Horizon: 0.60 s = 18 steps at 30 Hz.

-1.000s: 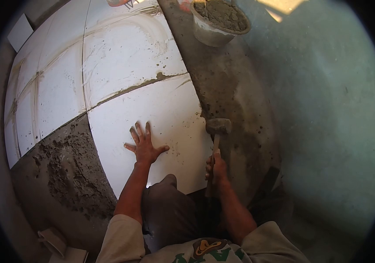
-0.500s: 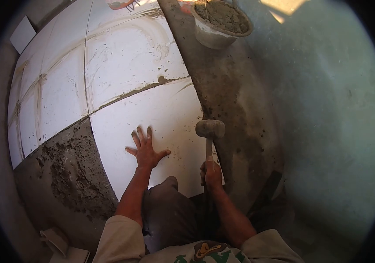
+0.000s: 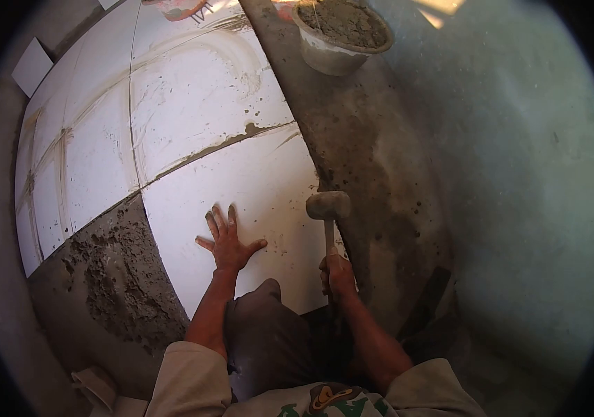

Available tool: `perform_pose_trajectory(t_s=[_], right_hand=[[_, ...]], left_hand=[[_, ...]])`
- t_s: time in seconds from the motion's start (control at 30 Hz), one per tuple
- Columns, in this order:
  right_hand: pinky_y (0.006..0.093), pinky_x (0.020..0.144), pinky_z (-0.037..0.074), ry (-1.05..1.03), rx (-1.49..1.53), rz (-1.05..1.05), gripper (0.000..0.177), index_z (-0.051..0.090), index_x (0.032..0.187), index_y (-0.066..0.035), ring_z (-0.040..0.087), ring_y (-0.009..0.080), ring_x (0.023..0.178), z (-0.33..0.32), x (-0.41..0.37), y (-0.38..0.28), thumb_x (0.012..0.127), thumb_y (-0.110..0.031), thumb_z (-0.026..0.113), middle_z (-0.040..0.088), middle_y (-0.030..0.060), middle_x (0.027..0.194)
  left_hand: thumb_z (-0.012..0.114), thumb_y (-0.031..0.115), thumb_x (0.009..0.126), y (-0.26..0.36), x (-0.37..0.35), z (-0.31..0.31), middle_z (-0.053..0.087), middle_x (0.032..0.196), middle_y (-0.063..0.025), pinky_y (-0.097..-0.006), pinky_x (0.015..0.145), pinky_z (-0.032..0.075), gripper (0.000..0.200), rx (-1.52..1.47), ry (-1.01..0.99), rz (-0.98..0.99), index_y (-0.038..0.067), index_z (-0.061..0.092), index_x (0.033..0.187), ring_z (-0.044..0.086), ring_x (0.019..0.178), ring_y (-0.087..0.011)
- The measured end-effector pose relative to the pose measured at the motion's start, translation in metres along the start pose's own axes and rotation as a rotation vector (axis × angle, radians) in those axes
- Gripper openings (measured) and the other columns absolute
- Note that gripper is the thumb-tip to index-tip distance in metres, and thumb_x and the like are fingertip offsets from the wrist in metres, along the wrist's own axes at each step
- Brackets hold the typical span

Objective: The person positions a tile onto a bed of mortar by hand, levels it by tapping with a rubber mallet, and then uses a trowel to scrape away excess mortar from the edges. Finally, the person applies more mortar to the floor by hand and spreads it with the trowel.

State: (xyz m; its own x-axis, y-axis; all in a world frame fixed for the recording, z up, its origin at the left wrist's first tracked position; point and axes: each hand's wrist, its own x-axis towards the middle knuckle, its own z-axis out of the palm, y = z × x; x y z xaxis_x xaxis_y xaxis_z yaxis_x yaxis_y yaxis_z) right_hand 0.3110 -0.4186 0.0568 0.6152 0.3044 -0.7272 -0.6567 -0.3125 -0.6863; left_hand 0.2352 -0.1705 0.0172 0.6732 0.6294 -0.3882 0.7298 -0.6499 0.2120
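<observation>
My left hand point(image 3: 229, 247) lies on a large white floor tile point(image 3: 276, 181) with its fingers spread apart. In my right hand point(image 3: 339, 275) is the handle of a rubber mallet point(image 3: 328, 206), gripped with the fingers wrapped round it. The mallet's dirty grey head is up, near the tile's right edge; whether it touches the tile I cannot tell. Rough wet mortar point(image 3: 119, 271) covers the floor to the left of this tile. My knee is bent over the tile's near edge, below my hands.
A bucket point(image 3: 335, 59) full of mortar stands on the bare floor at the top. More white tiles point(image 3: 199, 90) lie beyond, smeared with mortar, with a reddish object point(image 3: 175, 8) on them. A pale wall point(image 3: 526, 174) rises at the right.
The view has shifted slightly, so the tiles and bucket appear a little further left. My left hand remains spread on the tile and my right hand still holds the mallet.
</observation>
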Motion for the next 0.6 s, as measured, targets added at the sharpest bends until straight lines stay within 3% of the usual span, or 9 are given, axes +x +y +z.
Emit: perform_pose_trajectory(t_s=[0.03, 0.1, 0.2, 0.23, 0.3, 0.43, 0.5, 0.6], right_hand=[[0.0306, 0.037, 0.036, -0.001, -0.003, 0.005, 0.056, 0.052, 0.076, -0.007, 0.042, 0.0124, 0.04, -0.003, -0.004, -0.009, 0.098, -0.056, 0.037, 0.045, 0.0016, 0.054], [0.0317, 0.037, 0.038, 0.205, 0.399, 0.046, 0.056, 0.052, 0.078, -0.009, 0.039, 0.0123, 0.039, -0.012, -0.003, -0.027, 0.096, -0.06, 0.037, 0.042, 0.0006, 0.053], [0.0326, 0.037, 0.038, 0.202, 0.615, 0.061, 0.057, 0.051, 0.078, -0.013, 0.039, 0.0139, 0.036, -0.036, 0.02, -0.038, 0.094, -0.066, 0.036, 0.041, -0.0015, 0.051], [0.0326, 0.037, 0.038, 0.198, 0.617, 0.059, 0.057, 0.051, 0.078, -0.013, 0.039, 0.0139, 0.036, -0.045, 0.029, -0.037, 0.094, -0.066, 0.036, 0.041, -0.0015, 0.051], [0.0328, 0.037, 0.038, -0.085, 0.475, 0.249, 0.056, 0.052, 0.08, -0.014, 0.041, 0.0136, 0.039, -0.061, 0.042, -0.038, 0.094, -0.065, 0.036, 0.043, -0.002, 0.054], [0.0325, 0.037, 0.037, -0.085, 0.321, 0.313, 0.055, 0.053, 0.08, -0.015, 0.04, 0.0137, 0.037, -0.077, 0.047, -0.044, 0.094, -0.065, 0.036, 0.043, -0.0033, 0.053], [0.0322, 0.034, 0.036, -0.075, 0.533, 0.202, 0.055, 0.053, 0.078, -0.014, 0.04, 0.0136, 0.035, -0.096, 0.047, -0.043, 0.094, -0.065, 0.037, 0.04, -0.0033, 0.05], [0.0327, 0.038, 0.037, -0.037, 0.577, 0.169, 0.056, 0.052, 0.078, -0.013, 0.039, 0.0136, 0.038, -0.107, 0.047, -0.039, 0.094, -0.065, 0.037, 0.042, -0.0029, 0.053]], left_hand=[[0.074, 0.074, 0.053, -0.001, -0.001, 0.003, -0.004, 0.16, -0.0136, -0.0795, 0.098, -0.003, 0.128, -0.001, -0.005, -0.004, 0.026, 0.012, 0.154, -0.005, 0.147, -0.0347], [0.074, 0.074, 0.053, -0.004, 0.0, 0.005, -0.005, 0.16, -0.0137, -0.0795, 0.098, -0.002, 0.128, -0.022, 0.033, 0.021, 0.026, 0.012, 0.154, -0.005, 0.147, -0.0349], [0.075, 0.074, 0.052, 0.0, 0.0, -0.001, -0.005, 0.16, -0.0146, -0.0795, 0.098, -0.001, 0.128, 0.012, 0.011, 0.013, 0.026, 0.014, 0.154, -0.004, 0.147, -0.0354], [0.075, 0.074, 0.052, -0.001, 0.001, -0.001, -0.005, 0.16, -0.0146, -0.0795, 0.098, -0.001, 0.128, 0.013, 0.016, 0.014, 0.026, 0.014, 0.154, -0.004, 0.147, -0.0354], [0.075, 0.073, 0.052, -0.001, 0.0, 0.001, -0.004, 0.16, -0.015, -0.0794, 0.098, 0.0, 0.128, 0.01, 0.03, 0.013, 0.025, 0.015, 0.154, -0.003, 0.147, -0.0358], [0.076, 0.073, 0.052, -0.001, 0.001, 0.001, -0.003, 0.16, -0.0151, -0.0791, 0.099, 0.0, 0.127, 0.01, 0.03, 0.005, 0.025, 0.016, 0.154, -0.003, 0.147, -0.0358], [0.076, 0.073, 0.052, -0.003, 0.001, 0.003, -0.002, 0.16, -0.0151, -0.0792, 0.099, 0.0, 0.128, 0.01, 0.046, 0.024, 0.025, 0.016, 0.154, -0.003, 0.147, -0.0357], [0.076, 0.073, 0.051, -0.002, 0.001, 0.002, -0.002, 0.16, -0.0154, -0.0791, 0.099, 0.0, 0.128, 0.029, 0.034, 0.009, 0.025, 0.016, 0.154, -0.003, 0.147, -0.0353]])
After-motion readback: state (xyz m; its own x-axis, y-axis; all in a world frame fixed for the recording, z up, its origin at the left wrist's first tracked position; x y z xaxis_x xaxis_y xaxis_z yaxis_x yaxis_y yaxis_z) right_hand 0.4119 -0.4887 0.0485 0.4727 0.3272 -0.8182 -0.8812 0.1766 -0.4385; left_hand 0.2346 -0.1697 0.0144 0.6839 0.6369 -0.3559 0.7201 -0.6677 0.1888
